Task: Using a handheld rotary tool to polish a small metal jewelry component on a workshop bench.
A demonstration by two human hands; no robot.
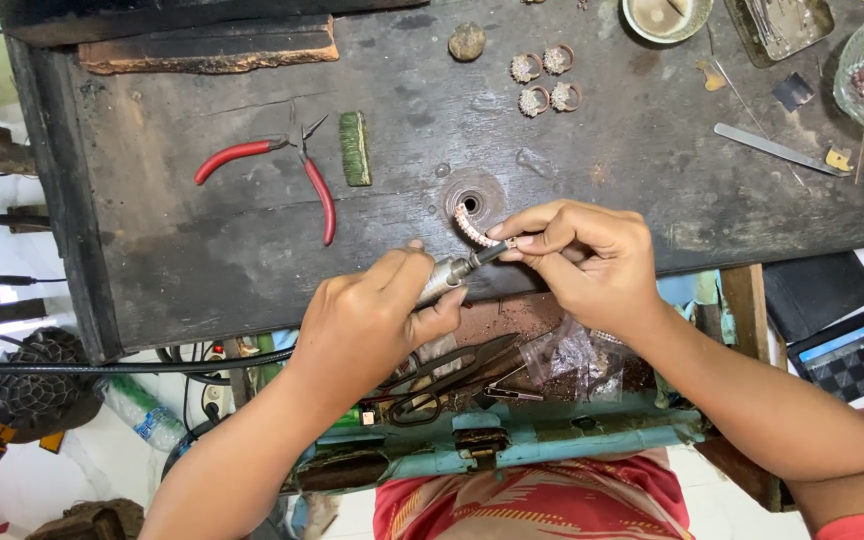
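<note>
At the front edge of the dark workbench (pixel 202 250), your left hand (pixel 367 320) closes around a rotary handpiece (pixel 449 275) while your right hand (pixel 582 255) pinches a stone-set ring (pixel 472 227) against its tip; four similar rings (pixel 543 80) lie well apart behind, seemingly finished or waiting.

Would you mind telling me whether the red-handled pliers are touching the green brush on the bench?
Apart. The head view shows bare dark bench top between the red-handled pliers and the green brush; the plier tips point toward the brush without reaching it.
</note>
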